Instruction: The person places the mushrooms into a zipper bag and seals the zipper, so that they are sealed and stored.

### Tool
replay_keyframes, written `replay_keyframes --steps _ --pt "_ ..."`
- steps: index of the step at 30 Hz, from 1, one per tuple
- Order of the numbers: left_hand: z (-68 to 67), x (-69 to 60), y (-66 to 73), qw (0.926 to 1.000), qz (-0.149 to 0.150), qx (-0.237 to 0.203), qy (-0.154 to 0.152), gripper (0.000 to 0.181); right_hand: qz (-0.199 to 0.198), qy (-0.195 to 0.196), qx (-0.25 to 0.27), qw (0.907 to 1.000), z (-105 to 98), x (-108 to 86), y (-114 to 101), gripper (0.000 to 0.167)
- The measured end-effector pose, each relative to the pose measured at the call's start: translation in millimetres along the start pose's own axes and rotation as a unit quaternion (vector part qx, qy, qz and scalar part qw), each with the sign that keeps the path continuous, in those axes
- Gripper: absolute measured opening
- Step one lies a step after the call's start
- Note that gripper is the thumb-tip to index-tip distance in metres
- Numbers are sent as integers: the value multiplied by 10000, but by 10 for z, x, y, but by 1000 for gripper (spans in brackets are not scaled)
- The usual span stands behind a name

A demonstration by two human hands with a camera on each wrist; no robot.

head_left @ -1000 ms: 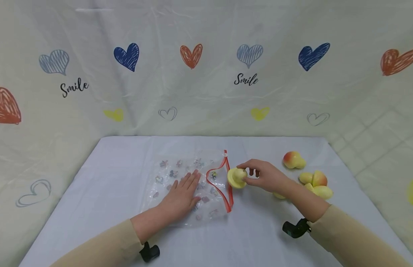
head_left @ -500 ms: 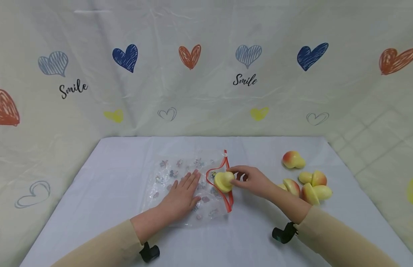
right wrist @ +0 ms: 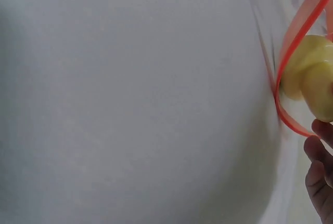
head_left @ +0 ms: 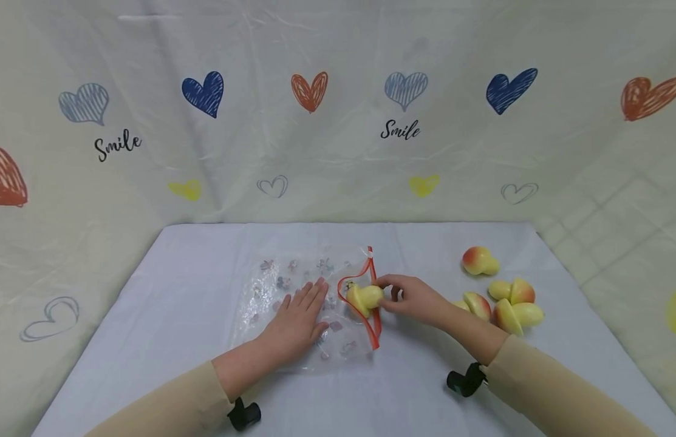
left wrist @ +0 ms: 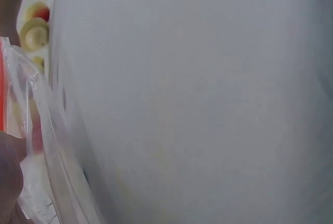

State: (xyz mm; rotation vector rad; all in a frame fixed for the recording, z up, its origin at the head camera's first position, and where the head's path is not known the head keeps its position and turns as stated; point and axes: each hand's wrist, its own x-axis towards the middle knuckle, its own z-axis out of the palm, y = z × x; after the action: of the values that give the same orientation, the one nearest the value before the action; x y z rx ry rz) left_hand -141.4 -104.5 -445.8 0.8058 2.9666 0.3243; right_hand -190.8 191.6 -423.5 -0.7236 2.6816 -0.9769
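A clear patterned plastic bag (head_left: 266, 303) with a red-edged mouth (head_left: 376, 331) lies flat on the white table. My left hand (head_left: 296, 325) rests on it, fingers straight; in the left wrist view only part of that hand (left wrist: 9, 179) shows, beside the bag's clear film (left wrist: 57, 156). At the mouth, my right hand (head_left: 416, 299) pinches a yellow pear-like piece (head_left: 370, 296) between fingers and thumb, its wider end inside the red edge. The right wrist view catches the piece (right wrist: 317, 86) behind the red strip (right wrist: 283, 65), with curled fingertips (right wrist: 316, 148) just below.
Right of the bag, several yellow-and-red fruit pieces lie on the table: a lone one (head_left: 480, 261) at the back, a pair (head_left: 520, 291) in front of it, another cluster (head_left: 526, 315), and one (head_left: 477, 305) partly behind the right forearm. A heart-printed cloth (head_left: 338, 152) hangs behind.
My right hand has moved left, carrying the yellow piece from just outside the bag's mouth to inside the red edge, and the piece has turned. The left hand has stayed on the bag.
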Motion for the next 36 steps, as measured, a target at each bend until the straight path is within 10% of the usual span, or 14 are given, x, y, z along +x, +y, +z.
replay_keyframes --steps 36 --pt "-24 95 184 9993 -282 -72 231 73 -353 112 -436 9984 296 154 -116 42"
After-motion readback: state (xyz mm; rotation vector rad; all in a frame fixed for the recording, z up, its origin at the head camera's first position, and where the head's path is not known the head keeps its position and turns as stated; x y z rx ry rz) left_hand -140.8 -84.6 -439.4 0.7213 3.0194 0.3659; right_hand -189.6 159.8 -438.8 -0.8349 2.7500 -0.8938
